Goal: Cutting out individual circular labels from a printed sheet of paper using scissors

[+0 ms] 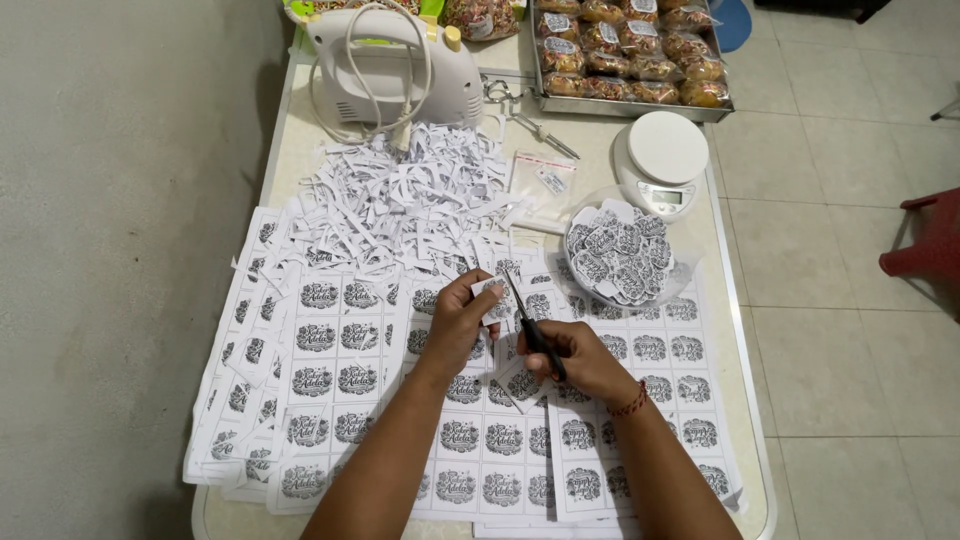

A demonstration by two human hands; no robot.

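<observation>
One small paper label point(492, 291) pinched in my left hand point(455, 325) above the printed sheets point(340, 380) | right hand point(580, 360) fingers closed on black scissors point(530, 325), blades at label | feather-light, floppy, tears easily; I'd grip its edge.

scraps pile point(400, 195) behind label sheets point(330, 380); scale point(662, 160) right.

The setting is a home food-packing station. Beyond the grip, the counter point(735, 330) carries a tray of bagged snacks point(630, 55), a white kitchen scale point(662, 160), a hand mixer point(395, 65), printed label sheets point(330, 370) and paper offcuts point(400, 195). The floor point(850, 300) is tiled; the wall point(120, 250) is bare concrete.
</observation>
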